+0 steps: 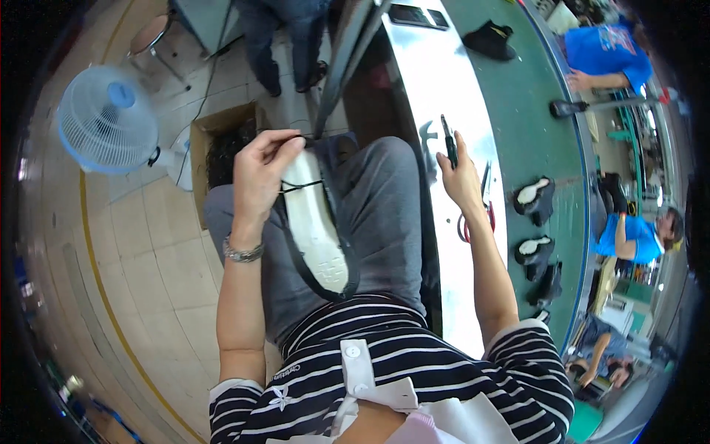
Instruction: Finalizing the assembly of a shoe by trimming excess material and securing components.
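Note:
An unfinished black shoe (314,229) lies across my lap with its white insole side facing up. A thin black cord crosses the insole near its upper end. My left hand (260,177) is closed on that upper end, thumb and fingers pinching the black edge. Over the shiny metal bench to the right, my right hand (464,177) grips a slim tool (449,140) with a dark handle and a thin point directed away from me. Its exact kind is unclear. Red-handled scissors (466,228) lie on the bench beside my right wrist, partly hidden by it.
A green conveyor belt (529,133) beyond the bench carries several black shoes (534,200). A phone (418,16) lies at the bench's far end. To the left are a cardboard box (200,159) of dark scraps and a fan (109,118). People in blue (606,55) sit across the belt.

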